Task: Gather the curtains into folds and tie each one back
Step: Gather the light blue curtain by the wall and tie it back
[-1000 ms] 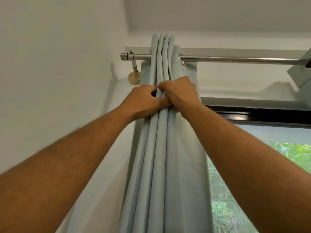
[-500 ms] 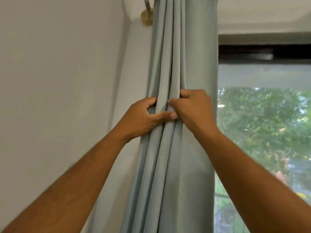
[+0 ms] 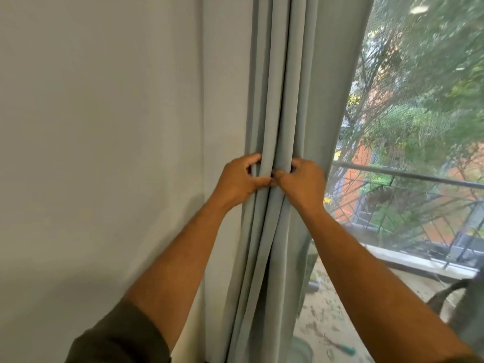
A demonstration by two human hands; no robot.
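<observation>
A pale grey-blue curtain hangs in several vertical folds at the left side of the window, gathered into a narrow bundle. My left hand grips the left folds, its thumb pressed across the front and its fingers curled behind. My right hand grips the right folds at the same height, thumb tip meeting the left thumb. Both forearms reach up from below. No tie-back is in view.
A plain white wall fills the left. To the right, the window shows trees and a balcony railing. A dark curved object sits at the lower right edge.
Both hands have slid down the gathered curtain from just under the rod to about mid-height, keeping the folds pinched together. The view has dropped with them, and the rod is out of sight.
</observation>
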